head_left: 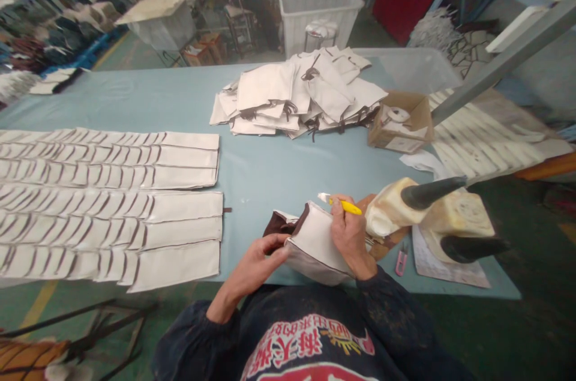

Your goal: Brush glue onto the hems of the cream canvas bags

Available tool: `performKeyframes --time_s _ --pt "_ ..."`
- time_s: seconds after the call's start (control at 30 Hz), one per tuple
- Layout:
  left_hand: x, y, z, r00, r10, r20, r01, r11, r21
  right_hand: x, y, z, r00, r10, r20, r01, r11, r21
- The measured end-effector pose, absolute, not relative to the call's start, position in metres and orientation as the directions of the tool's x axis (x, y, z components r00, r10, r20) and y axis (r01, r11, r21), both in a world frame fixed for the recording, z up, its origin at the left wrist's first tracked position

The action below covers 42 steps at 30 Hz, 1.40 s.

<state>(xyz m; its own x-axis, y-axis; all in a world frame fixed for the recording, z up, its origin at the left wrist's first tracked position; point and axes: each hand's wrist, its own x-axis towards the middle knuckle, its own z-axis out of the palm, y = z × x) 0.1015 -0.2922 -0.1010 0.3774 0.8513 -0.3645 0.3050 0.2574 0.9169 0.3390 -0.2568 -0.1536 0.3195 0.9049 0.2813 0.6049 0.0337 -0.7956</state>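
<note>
Both hands work at the near edge of the pale blue table [270, 171]. The left hand [263, 258] grips the lower left edge of a white fabric pouch [315, 243] with curled fingers. The right hand [348, 234] is closed around a yellow-handled brush [344, 206] and rests on the pouch, hiding its right part. The whitish tip of the brush points left, above the cloth; I cannot tell if it touches.

Red and white characters are printed on the dark shirt [310, 345], but the lower picture edge cuts them off and I cannot read them. The label on the cardboard box [402, 123] is too small to read.

The pouch is white with a thin dark brown border, and dark brown material shows at its left end. Just beside it on the right stand two pots crusted with yellowish paste [427, 213].
</note>
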Motion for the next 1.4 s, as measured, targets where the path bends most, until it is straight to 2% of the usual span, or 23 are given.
performKeyframes --time_s 0.1,0.33,0.43,0.5,0.57,0.67,0.87,1.07,1.13,1.23,1.3,1.4 --pt "0.104 -0.299 -0.108 0.431 0.838 -0.335 0.412 0.147 0.899 0.34 -0.255 -0.155 0.326 0.904 0.275 0.606 0.023 -0.795" --pt "0.122 -0.304 -0.097 0.558 0.779 -0.286 0.369 0.076 0.926 0.333 -0.257 -0.15 0.24 0.933 0.267 0.613 0.068 -0.787" --pt "0.124 -0.306 -0.088 0.553 0.798 -0.241 0.349 0.041 0.936 0.346 -0.257 -0.138 0.354 0.892 0.282 0.579 0.028 -0.815" --pt "0.125 -0.308 -0.084 0.539 0.81 -0.231 0.335 0.045 0.941 0.358 -0.26 -0.123 0.457 0.845 0.276 0.525 -0.006 -0.851" --pt "0.125 -0.31 -0.08 0.517 0.824 -0.231 0.329 0.058 0.943 0.366 -0.268 -0.104 0.487 0.838 0.247 0.462 -0.007 -0.887" --pt "0.126 -0.313 -0.075 0.492 0.84 -0.226 0.329 0.061 0.942 0.363 -0.289 -0.073 0.483 0.87 0.097 0.195 0.001 -0.981" --pt "0.129 -0.316 -0.073 0.464 0.865 -0.191 0.367 0.009 0.93 0.323 -0.323 -0.037 0.374 0.924 0.077 0.104 0.04 -0.994" --pt "0.131 -0.319 -0.073 0.444 0.895 -0.042 0.341 -0.125 0.932 0.309 -0.325 -0.029 0.317 0.948 -0.001 -0.032 0.01 -0.999" --pt "0.13 -0.319 -0.071 0.438 0.898 -0.04 0.335 -0.122 0.934 0.313 -0.323 -0.027 0.37 0.929 0.018 -0.01 0.024 -1.0" --pt "0.129 -0.32 -0.07 0.45 0.891 -0.063 0.329 -0.1 0.939 0.316 -0.326 -0.029 0.464 0.875 0.139 0.085 0.112 -0.99" --pt "0.13 -0.32 -0.072 0.449 0.892 -0.056 0.326 -0.105 0.94 0.315 -0.334 -0.035 0.413 0.883 0.225 0.16 0.172 -0.972" --pt "0.131 -0.321 -0.075 0.445 0.896 0.002 0.304 -0.153 0.94 0.311 -0.351 -0.047 0.237 0.931 0.279 0.237 0.224 -0.946"
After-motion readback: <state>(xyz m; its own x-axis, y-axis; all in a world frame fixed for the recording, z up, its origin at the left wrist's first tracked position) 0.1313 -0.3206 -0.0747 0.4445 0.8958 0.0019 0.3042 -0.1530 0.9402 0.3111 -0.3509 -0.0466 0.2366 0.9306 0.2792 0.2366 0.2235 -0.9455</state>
